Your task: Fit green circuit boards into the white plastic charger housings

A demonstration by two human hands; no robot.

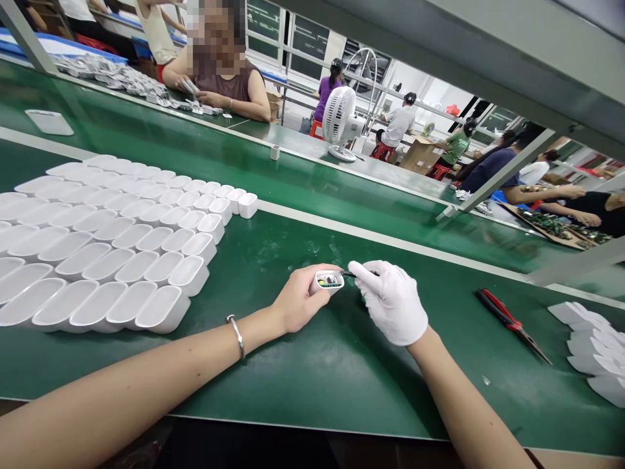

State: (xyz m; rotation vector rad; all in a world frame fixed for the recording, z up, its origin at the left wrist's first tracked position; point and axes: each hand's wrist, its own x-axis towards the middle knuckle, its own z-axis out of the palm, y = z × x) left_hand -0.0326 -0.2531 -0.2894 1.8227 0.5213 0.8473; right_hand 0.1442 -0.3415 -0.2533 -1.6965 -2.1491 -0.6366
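Observation:
My bare left hand (297, 303) is closed round a small white oval plastic housing (315, 284), its open end turned toward me. Inside the housing show a green circuit board edge and small yellow and dark parts. My right hand (392, 305), in a white glove, pinches a thin black item (348, 273). It reaches to the housing's upper right rim; whether it is a tool or a wire I cannot tell. The right fingertips are just right of the housing, and the glove hides most of the black item.
Rows of open white housings (163, 307) stand at left. Red-and-black long-nose pliers (508, 319) lie at right, near more white pieces (593, 352). A rail, a fan (340, 120) and a seated person (234, 88) handling parts are beyond the green table (293, 384).

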